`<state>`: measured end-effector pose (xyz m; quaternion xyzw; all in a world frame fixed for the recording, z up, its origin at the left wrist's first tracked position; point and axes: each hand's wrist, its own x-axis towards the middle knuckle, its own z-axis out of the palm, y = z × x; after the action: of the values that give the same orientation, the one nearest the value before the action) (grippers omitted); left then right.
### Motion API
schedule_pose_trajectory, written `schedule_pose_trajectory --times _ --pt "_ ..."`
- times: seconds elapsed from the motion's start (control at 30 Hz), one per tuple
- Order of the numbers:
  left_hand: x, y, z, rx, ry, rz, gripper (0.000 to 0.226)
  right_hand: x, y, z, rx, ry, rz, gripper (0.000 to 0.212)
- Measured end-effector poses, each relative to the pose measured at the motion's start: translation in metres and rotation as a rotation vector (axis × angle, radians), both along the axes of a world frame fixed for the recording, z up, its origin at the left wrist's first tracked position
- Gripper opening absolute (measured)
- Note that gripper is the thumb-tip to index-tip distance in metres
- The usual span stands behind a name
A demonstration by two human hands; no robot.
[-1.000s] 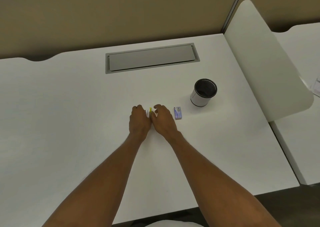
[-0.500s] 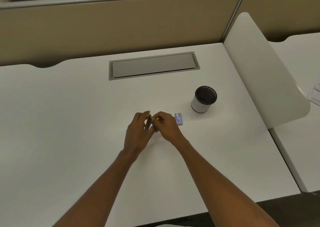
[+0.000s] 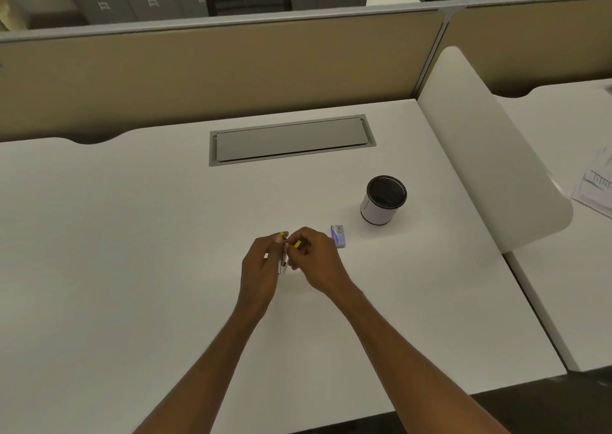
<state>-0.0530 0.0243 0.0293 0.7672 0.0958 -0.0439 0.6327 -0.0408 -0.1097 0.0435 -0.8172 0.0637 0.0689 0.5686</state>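
Right now you are holding both hands close together just above the counter [image 3: 132,234], near its middle. Your left hand [image 3: 261,271] is curling its fingers round a small white object [image 3: 284,263] and gripping it roughly upright, with a yellow bit peeking out at the top by your fingertips. Your right hand [image 3: 318,261] is pinching a small yellow piece [image 3: 297,243] between thumb and forefinger, just beside the white object, while its other fingers are folding inward.

Your fingers are covering most of the white object, so its shape and kind are hard to make out, and I cannot tell whether the yellow piece is touching it. A small blue box [image 3: 338,235] is lying on the counter just beyond your right hand's knuckles, its print too small to read. A white cup with a dark inside [image 3: 382,201] is standing further right, and a grey hatch [image 3: 291,140] is sitting in the counter behind. Papers [image 3: 596,185] are being cut off by the right edge.
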Motion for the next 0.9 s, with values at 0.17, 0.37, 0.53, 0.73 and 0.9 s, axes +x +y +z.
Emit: schedule_pose_trajectory --times 0.17,0.37,0.53,0.73,0.9 --pt "-0.01 -0.011 0.017 -0.135 0.007 -0.079 0.035 -0.015 0.002 0.008 -0.107 -0.033 0.007 0.013" --pt "-0.026 -0.022 0.025 -0.21 0.03 -0.073 0.037 -0.034 0.002 0.02 -0.254 -0.066 -0.003 0.02" --pt "-0.032 -0.033 0.029 -0.342 0.126 0.042 0.035 -0.045 0.005 0.026 -0.262 -0.139 -0.123 0.018" --pt "-0.034 -0.043 0.032 -0.444 0.291 0.178 0.038 -0.055 0.004 0.026 -0.213 -0.158 -0.194 0.016" --pt "-0.027 -0.032 0.033 -0.605 0.441 0.346 0.033 -0.07 0.003 0.03 -0.234 -0.194 -0.213 0.014"
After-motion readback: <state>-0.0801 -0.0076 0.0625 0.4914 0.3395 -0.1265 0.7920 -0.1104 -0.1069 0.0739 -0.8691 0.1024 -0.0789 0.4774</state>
